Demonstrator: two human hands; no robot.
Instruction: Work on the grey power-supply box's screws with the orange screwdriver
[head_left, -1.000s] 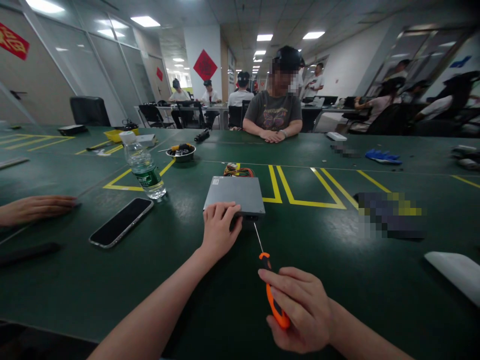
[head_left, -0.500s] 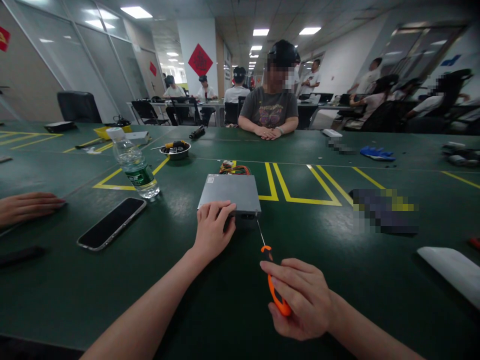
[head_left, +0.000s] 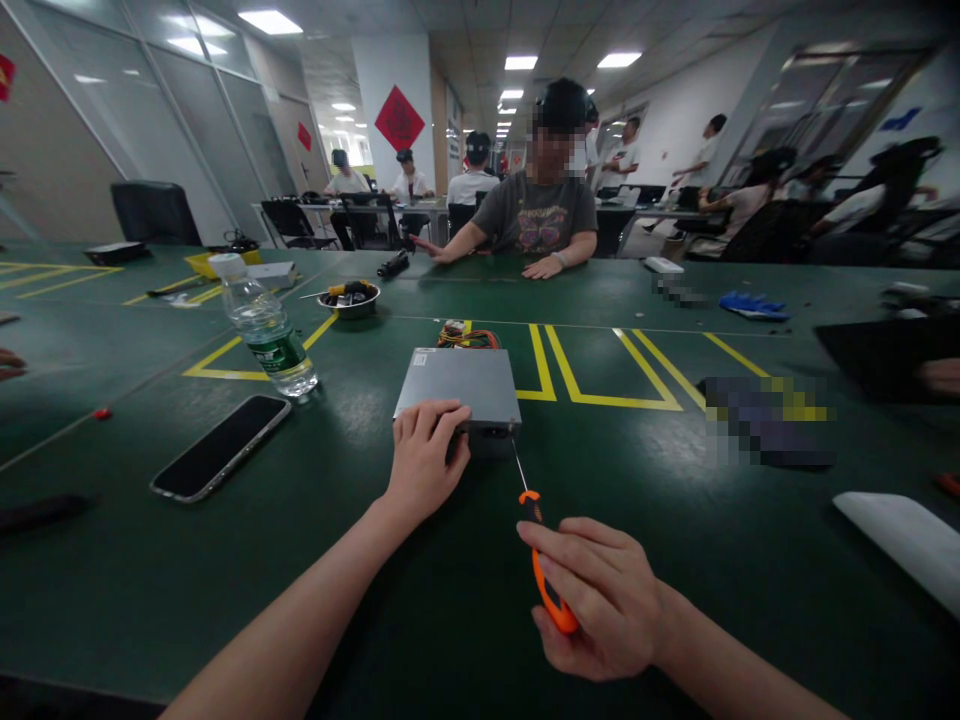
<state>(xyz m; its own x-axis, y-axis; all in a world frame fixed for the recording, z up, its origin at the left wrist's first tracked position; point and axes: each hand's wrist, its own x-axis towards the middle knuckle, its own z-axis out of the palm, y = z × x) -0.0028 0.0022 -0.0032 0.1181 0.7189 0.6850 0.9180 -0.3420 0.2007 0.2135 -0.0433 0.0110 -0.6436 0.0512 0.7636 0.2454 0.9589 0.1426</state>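
Observation:
A grey metal computer power supply [head_left: 469, 380] lies on the green table, its bundle of coloured cables [head_left: 472, 337] at the far side. My left hand [head_left: 427, 445] grips its near left edge, fingers on top and thumb against the front face. In my right hand [head_left: 600, 595] is an orange-and-black screwdriver [head_left: 547, 585], held by the handle with the fingers closed round it. The thin shaft points away from me, its tip at the front right corner of the power supply. Whether the tip sits in a screw is too small to tell.
Left of the power supply stand a water bottle [head_left: 270, 335] and a phone [head_left: 221, 447]. Behind them is a metal bowl [head_left: 349, 303] of tools. A dark blurred item [head_left: 765, 425] and a white object [head_left: 896, 540] lie right. Across the table sits a person [head_left: 540, 215].
My hands, the screwdriver and the power supply look nearly unchanged. The person opposite has parted their hands, one reaching left. A neighbour's hand at left has drawn back; a dark object appears at right.

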